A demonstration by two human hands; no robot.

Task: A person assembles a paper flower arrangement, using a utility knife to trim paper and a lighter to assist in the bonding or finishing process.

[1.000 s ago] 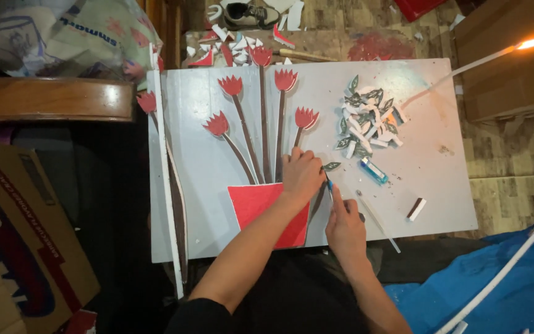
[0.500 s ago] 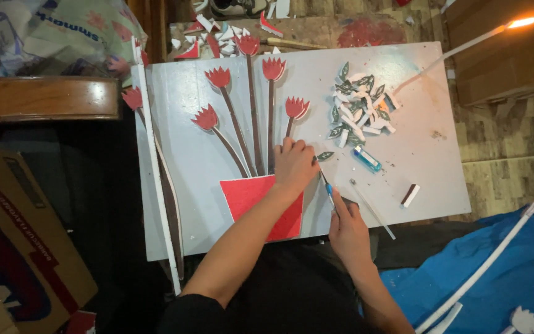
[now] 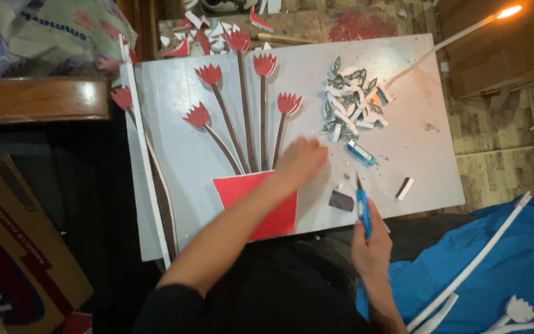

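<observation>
Blue cutter (image 3: 363,210): clamped in my right hand (image 3: 372,244), blade up.
Left hand (image 3: 301,162): blurred, holding nothing I can see, over the grey board (image 3: 403,142), above the red pot (image 3: 261,201).
Dark scrap (image 3: 341,200): between my hands.

Leaf cutouts (image 3: 350,99) on the board (image 3: 415,148), lighter (image 3: 361,152) just below them

Blue-handled craft knife (image 3: 362,210), blade up, upright over the board's near edge

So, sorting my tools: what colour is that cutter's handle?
Blue; the cutter shows best in the head view.
</observation>
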